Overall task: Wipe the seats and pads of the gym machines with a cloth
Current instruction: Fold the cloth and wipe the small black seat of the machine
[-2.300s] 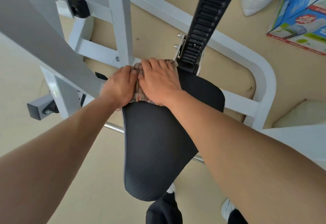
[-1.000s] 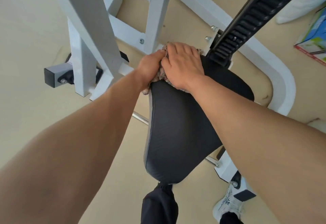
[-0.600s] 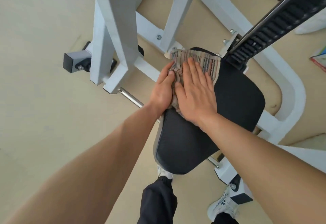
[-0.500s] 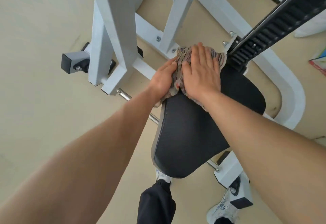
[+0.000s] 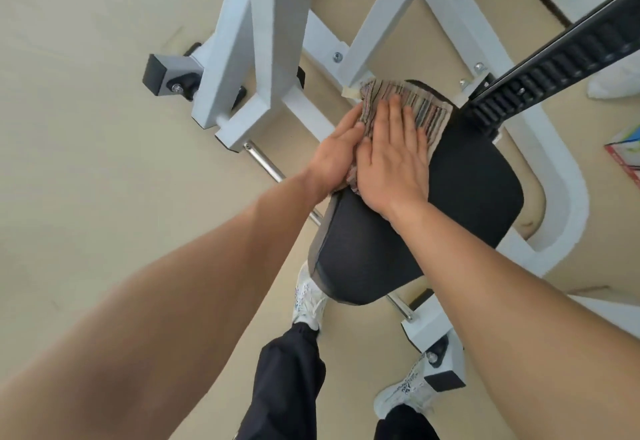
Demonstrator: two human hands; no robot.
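Note:
A black padded seat (image 5: pixel 460 204) of a white gym machine fills the middle of the head view. A striped cloth (image 5: pixel 412 103) lies spread on its far left part. My right hand (image 5: pixel 391 159) presses flat on the cloth, fingers stretched out and together. My left hand (image 5: pixel 337 159) lies beside it at the seat's left edge, fingers on the cloth's left border. Part of the cloth is hidden under both hands.
White steel frame posts (image 5: pixel 273 34) rise just left of the seat. A black notched adjustment bar (image 5: pixel 561 61) slants up to the right. A chrome rod (image 5: pixel 266 165) runs under the seat. My feet in white shoes (image 5: pixel 308 301) stand on the beige floor below.
Both hands have slid back toward me along the seat, and more of the striped cloth now shows beyond the fingers. The view has shifted slightly.

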